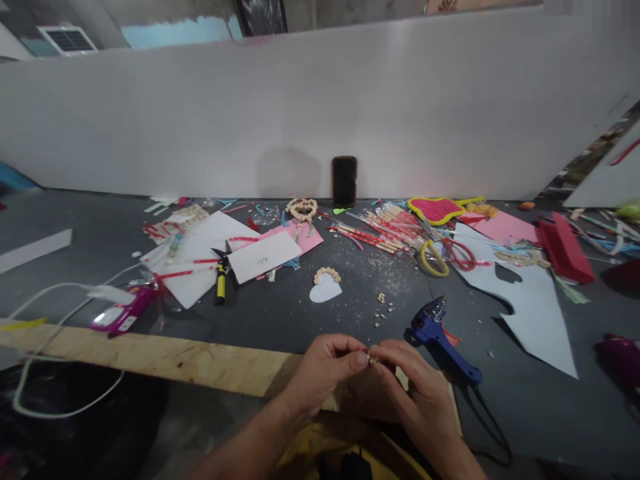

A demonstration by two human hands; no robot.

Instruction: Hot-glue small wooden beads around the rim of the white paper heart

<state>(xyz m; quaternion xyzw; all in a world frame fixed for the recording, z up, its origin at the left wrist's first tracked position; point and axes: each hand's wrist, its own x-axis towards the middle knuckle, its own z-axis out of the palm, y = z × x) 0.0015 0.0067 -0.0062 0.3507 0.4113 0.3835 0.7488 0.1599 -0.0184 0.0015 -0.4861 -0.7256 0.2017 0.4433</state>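
My left hand (327, 369) and my right hand (415, 383) meet at the table's near edge, fingertips pinched together on a tiny pale bead-like piece (373, 359). Both hands are closed in a pinch. Just right of my right hand lies a blue glue gun (440, 337). Beyond the hands lie several loose small beads (383, 308) and a white paper heart (325, 288) topped with a row of beads.
A black phone (345, 181) leans on the white wall. White and pink papers (210, 257), black-and-yellow snips (221, 273), red-striped sticks (380, 230), scissors (445, 257), a red box (565, 247) and a cut white sheet (535, 300) litter the dark table. A wooden plank (150, 357) lines the front edge.
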